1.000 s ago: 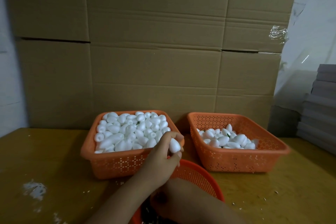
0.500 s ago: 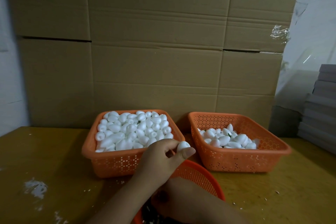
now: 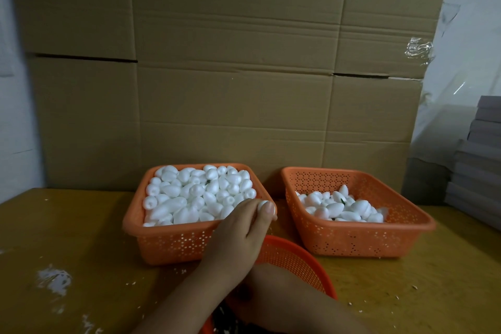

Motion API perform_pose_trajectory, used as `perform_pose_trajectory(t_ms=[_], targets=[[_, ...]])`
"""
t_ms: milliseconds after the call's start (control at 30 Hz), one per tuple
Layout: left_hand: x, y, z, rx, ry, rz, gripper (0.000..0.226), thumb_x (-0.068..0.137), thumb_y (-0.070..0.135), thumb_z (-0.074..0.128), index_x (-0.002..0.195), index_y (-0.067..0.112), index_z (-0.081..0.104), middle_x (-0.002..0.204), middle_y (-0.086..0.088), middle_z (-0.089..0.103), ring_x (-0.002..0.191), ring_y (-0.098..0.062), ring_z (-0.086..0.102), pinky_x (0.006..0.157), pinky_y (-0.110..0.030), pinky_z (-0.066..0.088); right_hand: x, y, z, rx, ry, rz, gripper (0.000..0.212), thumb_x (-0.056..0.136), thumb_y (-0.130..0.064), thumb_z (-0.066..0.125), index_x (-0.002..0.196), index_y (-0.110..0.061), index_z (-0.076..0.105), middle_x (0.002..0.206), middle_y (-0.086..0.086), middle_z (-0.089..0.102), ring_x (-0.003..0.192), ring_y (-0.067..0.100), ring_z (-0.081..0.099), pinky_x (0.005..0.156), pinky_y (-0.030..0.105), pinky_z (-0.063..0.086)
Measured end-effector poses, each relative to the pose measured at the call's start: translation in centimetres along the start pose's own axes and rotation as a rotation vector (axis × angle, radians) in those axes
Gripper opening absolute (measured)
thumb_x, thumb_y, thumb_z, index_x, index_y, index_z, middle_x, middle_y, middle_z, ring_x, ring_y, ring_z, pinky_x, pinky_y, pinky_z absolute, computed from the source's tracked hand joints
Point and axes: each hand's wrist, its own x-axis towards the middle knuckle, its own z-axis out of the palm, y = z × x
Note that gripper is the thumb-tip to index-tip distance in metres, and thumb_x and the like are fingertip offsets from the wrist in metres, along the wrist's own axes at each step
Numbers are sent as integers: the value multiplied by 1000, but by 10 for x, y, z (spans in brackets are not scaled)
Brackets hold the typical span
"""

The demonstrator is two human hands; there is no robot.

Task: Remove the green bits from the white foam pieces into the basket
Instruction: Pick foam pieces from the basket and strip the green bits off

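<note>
We see a yellow-brown desk [image 3: 81, 238] bearing two square orange baskets [image 3: 168, 241] [image 3: 360, 238] side by side, a round orange basket [image 3: 295, 260] nearer us, white crumbs [image 3: 54, 279] scattered at left, and cardboard boxes [image 3: 230, 103] standing behind.

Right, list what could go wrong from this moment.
The foam piece is only pinched at the left hand fingertips above the full basket rim; it may slip onto the table. That basket is heaped, so pieces may spill. The right hand is hidden, so its grip can't be checked.
</note>
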Motion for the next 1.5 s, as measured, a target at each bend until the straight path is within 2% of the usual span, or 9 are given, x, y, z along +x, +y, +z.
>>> perform_pose_trajectory(t_ms=[67,100,267,433,600,933,1233,1367,1500], targets=[[0,0,0,-44,-2,-24,34,94,54,33,85,36,60,90,23,65,94,2,61,83,-14,44,1,-2,-3,-29,35,-50,37,99,-24,46,131,-12,57,133,12,58,122,25,54,97,30,43],[1,0,-1,-67,2,-30,33,94,53,33,83,35,59,87,21,65,91,0,61,81,-16,45,1,-3,-5,-30,40,-72,37,98,-24,47,132,-13,58,132,11,59,120,23,55,100,32,43],[5,2,-2,-172,25,-71,23,94,40,37,87,40,59,75,14,65,62,-4,59,56,-18,44,-2,-5,-9,-74,69,-120,35,97,-26,49,129,-19,60,131,2,59,120,14,53,102,24,38],[7,2,-4,-204,-4,-118,32,104,21,42,99,47,61,87,4,68,70,-28,66,58,-32,51,-1,-6,-8,-84,42,-122,39,100,-24,46,138,-18,53,142,4,51,129,15,46,107,24,30],[5,4,-5,-163,-22,-130,33,95,6,55,91,38,60,89,0,68,62,1,64,57,-13,48,0,-5,-6,-80,56,-92,39,98,-26,46,135,-20,54,137,5,54,124,16,51,103,27,38],[5,2,-2,-212,23,-143,37,92,-2,58,90,35,62,84,1,72,79,-6,71,62,-18,53,-3,-4,-9,-66,65,-164,38,91,-26,55,128,-18,61,129,6,61,119,18,55,101,34,43],[6,2,-5,-181,55,-50,37,88,10,68,92,46,59,91,19,67,68,-11,70,64,-31,58,-2,-6,-10,-66,58,-157,36,94,-26,53,128,-18,61,128,5,61,118,18,56,101,30,42],[7,3,-4,-167,81,-41,17,81,41,68,93,51,59,82,17,67,59,-9,65,65,-34,57,-2,-8,-12,-37,40,-142,32,98,-18,48,125,-9,62,126,10,62,113,21,57,98,30,41],[8,-1,-3,-166,132,-34,25,76,64,58,92,45,59,70,15,64,58,-5,58,65,-36,54,-3,-6,-13,47,208,-152,23,93,-18,53,112,-16,67,110,2,68,95,14,62,84,27,48]])
